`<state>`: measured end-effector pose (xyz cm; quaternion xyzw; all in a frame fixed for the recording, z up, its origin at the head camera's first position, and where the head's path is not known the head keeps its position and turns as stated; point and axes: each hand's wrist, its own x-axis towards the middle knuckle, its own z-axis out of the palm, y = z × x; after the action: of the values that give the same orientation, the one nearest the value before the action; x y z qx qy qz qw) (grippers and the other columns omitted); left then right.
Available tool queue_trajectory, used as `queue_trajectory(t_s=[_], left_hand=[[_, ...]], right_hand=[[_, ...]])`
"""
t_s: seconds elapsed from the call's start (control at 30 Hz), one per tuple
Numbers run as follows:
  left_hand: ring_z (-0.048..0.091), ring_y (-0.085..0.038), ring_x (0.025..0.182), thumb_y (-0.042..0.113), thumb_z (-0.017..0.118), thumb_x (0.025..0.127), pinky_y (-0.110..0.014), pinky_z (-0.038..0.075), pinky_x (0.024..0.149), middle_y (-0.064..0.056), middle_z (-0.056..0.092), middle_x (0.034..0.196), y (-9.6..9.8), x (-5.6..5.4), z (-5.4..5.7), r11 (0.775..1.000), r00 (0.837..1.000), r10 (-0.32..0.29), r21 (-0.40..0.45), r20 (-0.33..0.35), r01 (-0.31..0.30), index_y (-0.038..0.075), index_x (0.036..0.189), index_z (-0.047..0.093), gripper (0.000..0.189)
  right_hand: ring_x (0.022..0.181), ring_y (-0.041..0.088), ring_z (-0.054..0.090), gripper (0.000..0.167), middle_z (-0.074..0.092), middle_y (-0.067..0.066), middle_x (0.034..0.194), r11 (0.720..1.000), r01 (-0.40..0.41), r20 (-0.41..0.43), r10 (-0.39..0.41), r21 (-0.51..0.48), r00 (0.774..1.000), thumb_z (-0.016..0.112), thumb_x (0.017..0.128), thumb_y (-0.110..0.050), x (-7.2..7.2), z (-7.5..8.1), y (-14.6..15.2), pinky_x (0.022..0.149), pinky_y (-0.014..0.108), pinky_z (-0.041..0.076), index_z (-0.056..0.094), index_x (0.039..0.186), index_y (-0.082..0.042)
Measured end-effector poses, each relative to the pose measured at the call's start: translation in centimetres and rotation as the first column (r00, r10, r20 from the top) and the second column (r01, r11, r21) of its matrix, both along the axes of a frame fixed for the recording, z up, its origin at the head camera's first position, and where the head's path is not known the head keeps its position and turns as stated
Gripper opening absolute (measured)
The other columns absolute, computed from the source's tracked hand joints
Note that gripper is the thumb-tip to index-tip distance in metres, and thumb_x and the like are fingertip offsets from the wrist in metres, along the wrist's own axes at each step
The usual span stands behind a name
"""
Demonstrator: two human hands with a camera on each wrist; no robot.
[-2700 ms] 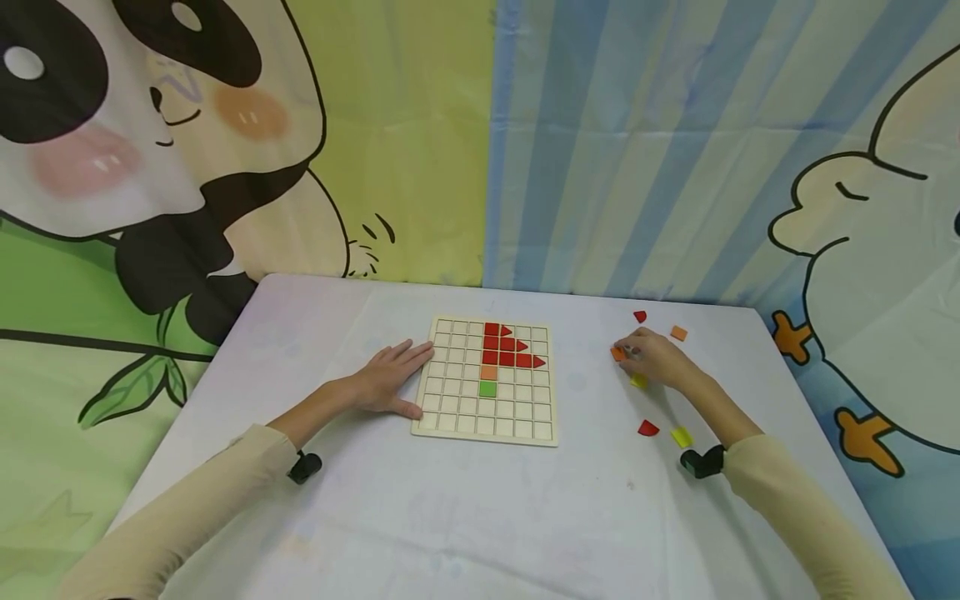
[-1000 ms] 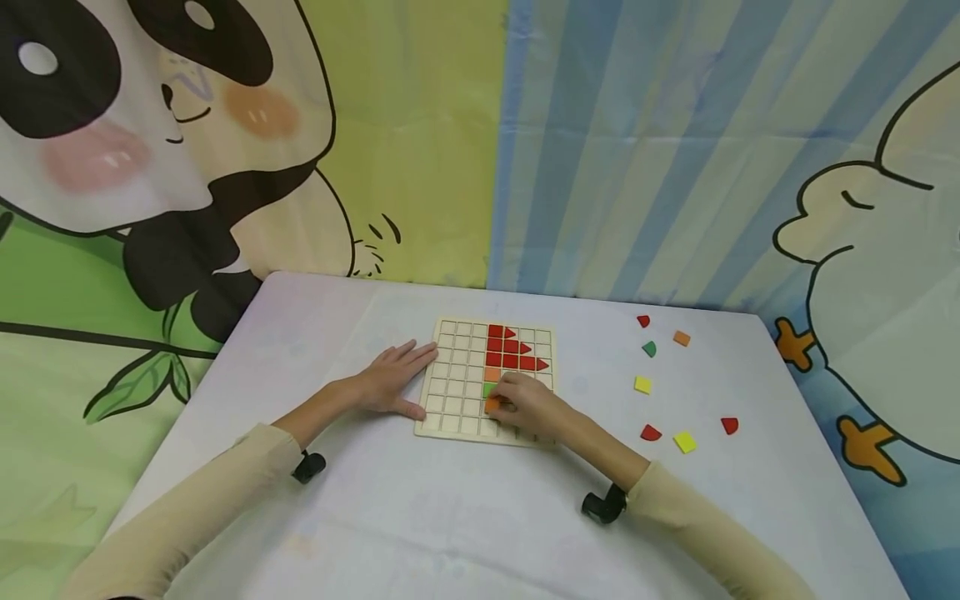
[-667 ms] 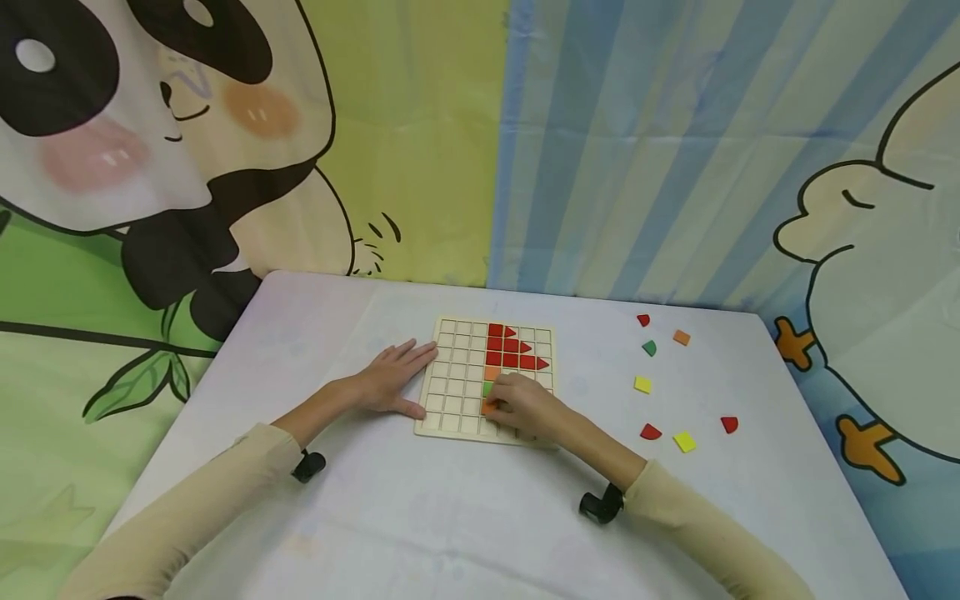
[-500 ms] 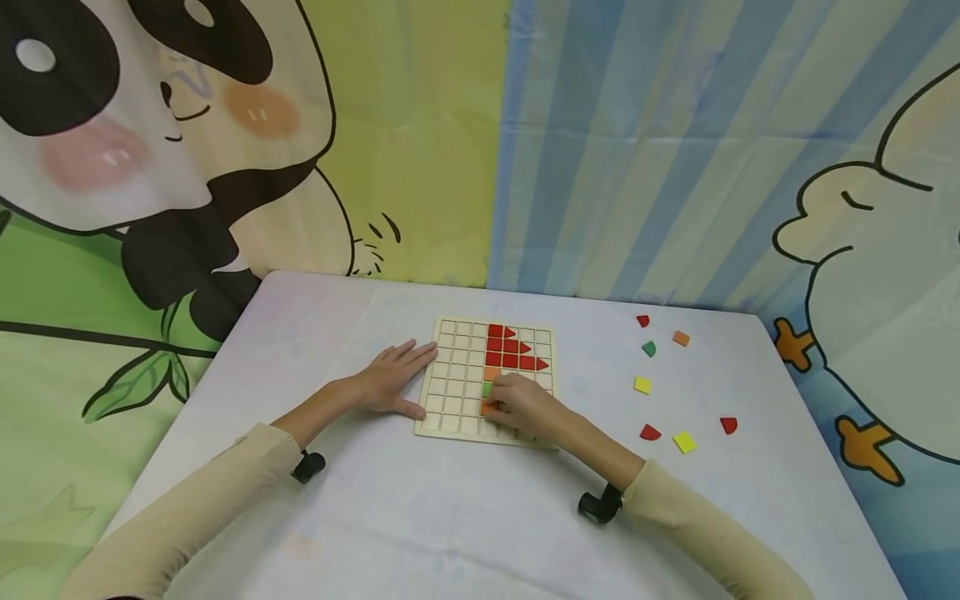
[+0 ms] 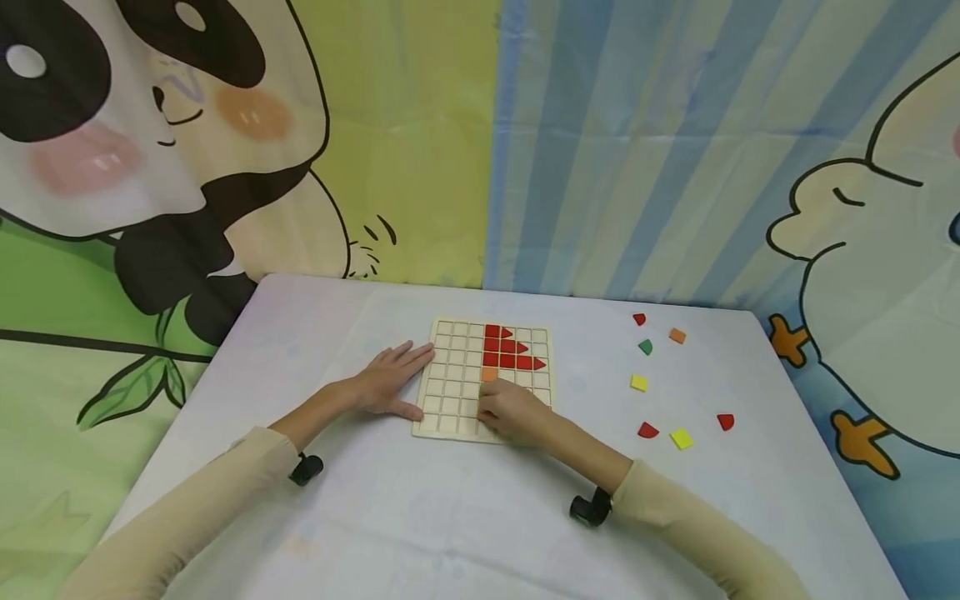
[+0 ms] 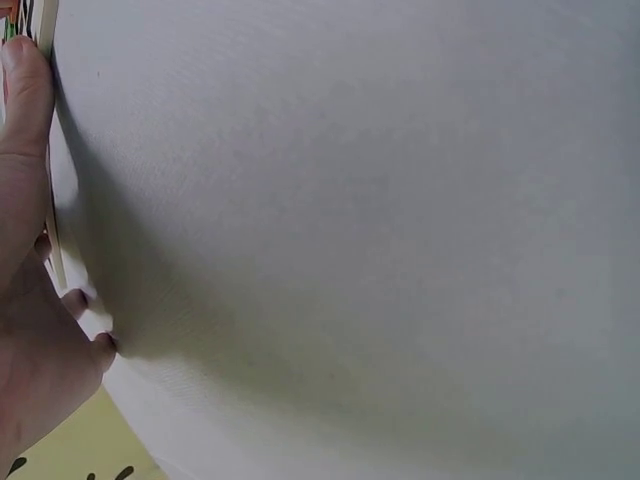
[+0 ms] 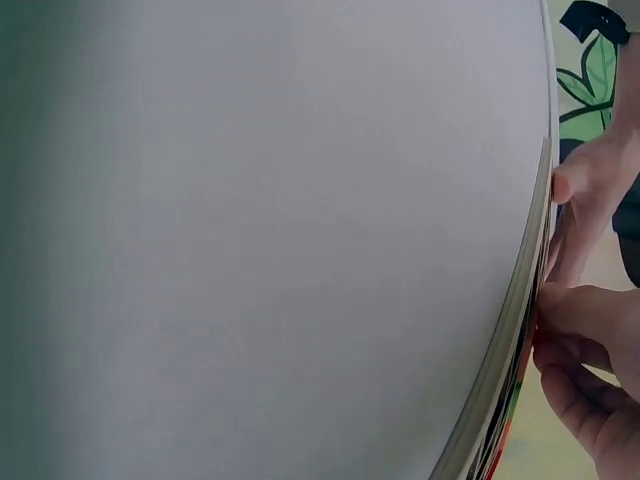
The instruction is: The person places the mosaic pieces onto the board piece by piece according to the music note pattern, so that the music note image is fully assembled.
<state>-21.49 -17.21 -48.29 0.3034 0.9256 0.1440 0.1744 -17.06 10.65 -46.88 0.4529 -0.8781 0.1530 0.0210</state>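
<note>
A wooden grid board (image 5: 450, 392) lies on the white table, with red square and triangular tiles (image 5: 508, 361) stepped across its upper right. Below them sits an orange square tile (image 5: 490, 374). My left hand (image 5: 388, 382) spreads along the board's left edge, thumb at the lower side and fingertips at the upper. Over the board's lower middle, my right hand (image 5: 517, 412) has its fingers curled, thumb and fingers together on an orange tile (image 7: 531, 346) at the board surface. The green tile and most of this orange one are hidden beneath the right hand in the head view.
To the right of the board lie loose tiles: red rounded pieces (image 5: 648, 430), a green one (image 5: 646, 347), yellow squares (image 5: 682, 438) and an orange square (image 5: 678, 335). A printed cloth backdrop (image 5: 420, 142) stands behind the table.
My right hand took an orange tile from the loose pieces and carried it left to the board below the green tile. Lately it shifted slightly left and down. The left hand stayed.
</note>
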Motion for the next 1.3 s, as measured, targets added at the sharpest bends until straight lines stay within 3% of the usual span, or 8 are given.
queue_trajectory(t_s=[0.13, 0.27, 0.4, 0.5, 0.67, 0.9, 1.0, 1.3], left_hand=[[0.004, -0.039, 0.151, 0.065, 0.068, 0.076, -0.062, 0.009, 0.119, -0.005, 0.008, 0.166, 0.1, 0.1, 0.0, 1.0, 1.0, -0.002, -0.003, -0.001, 0.002, 0.013, 0.157, 0.01, 0.112], [0.005, -0.04, 0.151, 0.064, 0.068, 0.076, -0.062, 0.009, 0.119, -0.005, 0.009, 0.165, 0.0, 0.1, 0.0, 1.0, 1.0, 0.003, -0.005, -0.009, -0.003, 0.012, 0.157, 0.011, 0.112], [0.007, -0.043, 0.15, 0.064, 0.068, 0.076, -0.065, 0.011, 0.117, -0.009, 0.011, 0.165, -0.1, 0.3, -0.2, 1.0, 1.0, -0.001, 0.006, -0.013, 0.001, 0.009, 0.157, 0.013, 0.112], [0.006, -0.041, 0.151, 0.066, 0.067, 0.076, -0.064, 0.011, 0.118, -0.007, 0.01, 0.165, -0.1, 0.4, -0.3, 1.0, 1.0, -0.004, -0.003, -0.01, 0.004, 0.01, 0.157, 0.011, 0.113], [0.004, -0.039, 0.151, 0.067, 0.066, 0.076, -0.062, 0.01, 0.119, -0.005, 0.009, 0.166, 0.1, 0.2, -0.2, 1.0, 1.0, -0.004, -0.012, -0.014, 0.003, 0.012, 0.157, 0.01, 0.112], [0.006, -0.041, 0.151, 0.065, 0.068, 0.076, -0.064, 0.011, 0.118, -0.007, 0.01, 0.165, 0.0, 0.2, 0.0, 1.0, 1.0, -0.004, -0.008, -0.017, 0.004, 0.01, 0.157, 0.012, 0.112], [0.006, -0.042, 0.151, 0.065, 0.068, 0.076, -0.064, 0.011, 0.118, -0.008, 0.01, 0.165, -0.1, 0.2, 0.0, 1.0, 1.0, -0.003, -0.01, -0.019, 0.003, 0.01, 0.157, 0.012, 0.112], [0.006, -0.041, 0.151, 0.064, 0.069, 0.076, -0.064, 0.01, 0.118, -0.007, 0.01, 0.165, 0.0, 0.3, 0.1, 1.0, 1.0, 0.004, -0.004, -0.012, -0.004, 0.01, 0.157, 0.012, 0.112]], right_hand=[[0.074, 0.012, 0.051, 0.011, 0.061, -0.002, 0.082, 0.998, 0.018, -0.045, -0.015, 0.057, 0.999, 0.07, 0.088, -0.009, 0.5, 0.4, -0.8, 0.066, 0.02, 0.048, 0.074, 0.078, -0.01], [0.077, 0.01, 0.053, 0.008, 0.063, -0.003, 0.086, 0.997, 0.036, 0.017, -0.037, 0.061, 0.999, 0.068, 0.089, -0.011, 0.4, 0.9, -0.6, 0.068, 0.019, 0.049, 0.074, 0.083, -0.011], [0.085, 0.012, 0.06, 0.009, 0.067, 0.0, 0.094, 0.998, 0.054, 0.054, -0.055, 0.01, 0.997, 0.071, 0.088, -0.015, -0.3, 1.4, 1.3, 0.074, 0.022, 0.053, 0.074, 0.095, -0.01], [0.092, 0.017, 0.064, 0.017, 0.069, 0.003, 0.1, 0.993, 0.121, 0.056, -0.121, 0.006, 0.991, 0.073, 0.087, -0.017, -1.0, 2.0, 3.8, 0.077, 0.028, 0.056, 0.074, 0.101, -0.009], [0.097, 0.019, 0.066, 0.022, 0.07, 0.005, 0.104, 0.955, 0.292, 0.096, -0.295, 0.043, 0.951, 0.073, 0.087, -0.018, -2.5, 2.6, 8.9, 0.082, 0.035, 0.057, 0.074, 0.107, -0.009], [0.093, 0.024, 0.067, 0.025, 0.069, 0.008, 0.104, 0.889, 0.454, 0.122, -0.458, 0.061, 0.88, 0.072, 0.088, -0.017, -3.9, 1.7, 15.4, 0.078, 0.038, 0.058, 0.072, 0.11, -0.005], [0.093, 0.025, 0.067, 0.025, 0.069, 0.009, 0.104, 0.866, 0.495, 0.133, -0.5, 0.072, 0.856, 0.071, 0.088, -0.016, -3.9, 1.7, 17.2, 0.077, 0.039, 0.058, 0.072, 0.11, -0.005], [0.09, 0.028, 0.066, 0.026, 0.069, 0.012, 0.1, 0.841, 0.54, 0.168, -0.538, 0.036, 0.826, 0.071, 0.087, -0.012, -3.2, 2.1, 20.8, 0.072, 0.039, 0.057, 0.07, 0.111, -0.003]])
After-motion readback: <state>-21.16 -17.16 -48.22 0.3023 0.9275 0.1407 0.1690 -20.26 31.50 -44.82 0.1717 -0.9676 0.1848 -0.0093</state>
